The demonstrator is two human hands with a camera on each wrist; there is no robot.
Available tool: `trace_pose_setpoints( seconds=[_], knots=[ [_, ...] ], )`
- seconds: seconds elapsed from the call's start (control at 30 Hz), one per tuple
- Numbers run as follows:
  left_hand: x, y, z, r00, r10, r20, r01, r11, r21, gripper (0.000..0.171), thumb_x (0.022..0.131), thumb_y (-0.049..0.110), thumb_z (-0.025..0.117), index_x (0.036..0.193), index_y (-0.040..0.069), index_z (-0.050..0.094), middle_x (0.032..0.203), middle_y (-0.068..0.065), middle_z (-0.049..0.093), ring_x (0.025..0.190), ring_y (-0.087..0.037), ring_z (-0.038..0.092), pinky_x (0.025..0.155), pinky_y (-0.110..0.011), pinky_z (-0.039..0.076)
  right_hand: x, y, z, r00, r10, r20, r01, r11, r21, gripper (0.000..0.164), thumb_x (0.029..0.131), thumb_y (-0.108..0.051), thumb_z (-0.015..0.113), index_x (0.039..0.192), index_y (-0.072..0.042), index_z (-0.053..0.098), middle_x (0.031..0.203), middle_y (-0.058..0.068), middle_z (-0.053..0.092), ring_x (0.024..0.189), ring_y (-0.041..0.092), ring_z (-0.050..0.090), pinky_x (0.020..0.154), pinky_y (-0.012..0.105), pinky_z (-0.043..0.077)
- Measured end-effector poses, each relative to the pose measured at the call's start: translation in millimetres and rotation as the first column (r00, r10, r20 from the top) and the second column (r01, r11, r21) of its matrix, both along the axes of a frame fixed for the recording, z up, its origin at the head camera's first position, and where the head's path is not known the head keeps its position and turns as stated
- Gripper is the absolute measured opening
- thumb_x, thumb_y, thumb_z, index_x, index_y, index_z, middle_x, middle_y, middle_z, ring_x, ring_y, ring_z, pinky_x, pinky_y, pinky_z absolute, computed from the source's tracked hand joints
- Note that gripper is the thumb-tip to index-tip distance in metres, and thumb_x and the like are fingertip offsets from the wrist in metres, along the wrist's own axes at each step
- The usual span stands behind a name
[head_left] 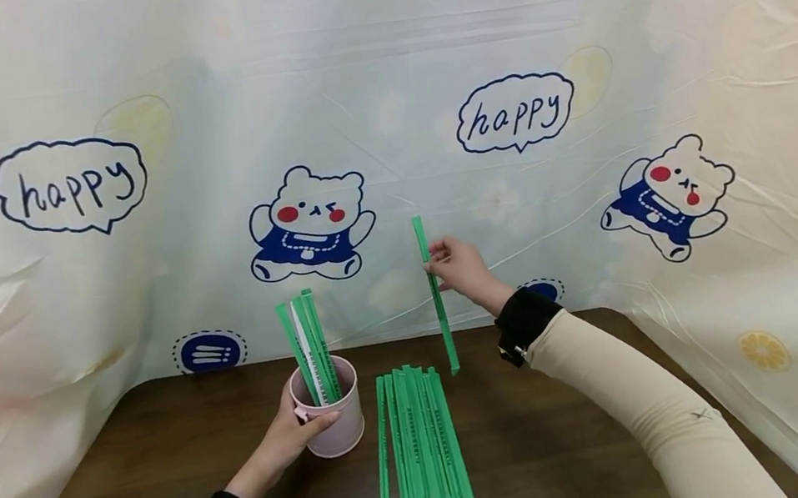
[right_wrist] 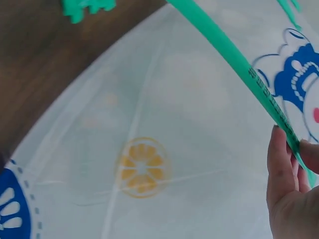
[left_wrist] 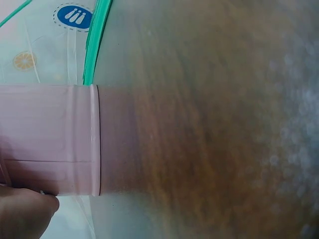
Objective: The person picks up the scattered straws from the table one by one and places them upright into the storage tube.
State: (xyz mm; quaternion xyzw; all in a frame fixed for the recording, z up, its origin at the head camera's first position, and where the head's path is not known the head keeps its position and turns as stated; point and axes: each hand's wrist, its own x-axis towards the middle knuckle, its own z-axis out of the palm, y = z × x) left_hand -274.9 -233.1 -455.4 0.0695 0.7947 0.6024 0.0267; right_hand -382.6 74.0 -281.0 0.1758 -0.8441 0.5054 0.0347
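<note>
My left hand grips a pink cup from its left side, thumb across the front. Several long green-wrapped straws stand in the cup and lean left, one with a white side showing. In the left wrist view the cup appears sideways, with the thumb against it. Raised at the back right, my right hand pinches one green-wrapped straw near its middle, held almost upright. Dark printing runs along this straw in the right wrist view.
A row of several green-wrapped straws lies side by side on the dark brown table, right of the cup. Behind the table's back edge hangs a pale curtain printed with bears, orange slices and lettering.
</note>
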Motion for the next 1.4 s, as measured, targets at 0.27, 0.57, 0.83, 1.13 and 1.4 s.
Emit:
trace_pose_setpoints(
  seconds=[0.27,0.57,0.83,1.13,1.4],
  knots=[
    [0.8,-2,2.8,1.000,0.007,0.014,-0.007,1.000,-0.002,0.104,0.094,0.020,0.071,0.161,0.008,-0.007,0.164,-0.028,0.015,0.147,-0.049,0.025,0.121,-0.072,0.024,-2.3,-39,30.1,0.997,-0.034,-0.072,0.017,0.976,-0.217,0.034,0.102,-0.006,0.060,0.133,0.003,0.053,0.118,0.018,0.060,0.110,0.032,0.065,0.089,0.046,0.062],
    [-0.9,-1,-1.7,1.000,0.000,-0.012,0.000,1.000,0.005,0.103,0.094,0.017,0.071,0.161,0.006,-0.006,0.163,-0.028,0.017,0.147,-0.049,0.027,0.120,-0.070,0.026,18.4,-98,35.0,0.994,0.043,-0.098,-0.069,0.958,-0.279,0.029,0.101,-0.005,0.061,0.129,0.002,0.055,0.117,0.022,0.063,0.102,0.030,0.066,0.089,0.049,0.062],
    [-0.6,0,-1.0,1.000,-0.001,-0.006,0.001,1.000,0.007,0.102,0.094,0.017,0.071,0.161,0.008,-0.006,0.164,-0.027,0.016,0.148,-0.050,0.026,0.121,-0.071,0.025,28.7,-123,7.9,0.988,0.094,-0.122,-0.119,0.969,-0.216,0.025,0.101,-0.004,0.060,0.125,0.002,0.054,0.115,0.022,0.062,0.096,0.027,0.065,0.086,0.049,0.062],
    [0.9,0,-2.0,1.000,0.019,-0.007,-0.019,1.000,-0.016,0.100,0.094,0.016,0.071,0.161,0.007,-0.004,0.162,-0.029,0.018,0.147,-0.049,0.028,0.121,-0.069,0.027,32.4,-126,-42.1,0.987,0.154,-0.054,-0.158,0.984,-0.085,0.026,0.102,-0.004,0.058,0.126,0.002,0.051,0.119,0.023,0.061,0.101,0.030,0.063,0.081,0.037,0.060],
    [1.0,1,-1.1,1.000,0.015,0.002,-0.015,1.000,-0.011,0.101,0.095,0.017,0.070,0.161,0.008,-0.006,0.163,-0.028,0.017,0.148,-0.050,0.027,0.121,-0.069,0.026,31.3,-129,-65.9,0.986,0.160,-0.034,-0.161,0.987,-0.021,0.025,0.103,-0.005,0.058,0.127,0.001,0.051,0.119,0.021,0.061,0.105,0.030,0.063,0.083,0.032,0.056]
  ],
)
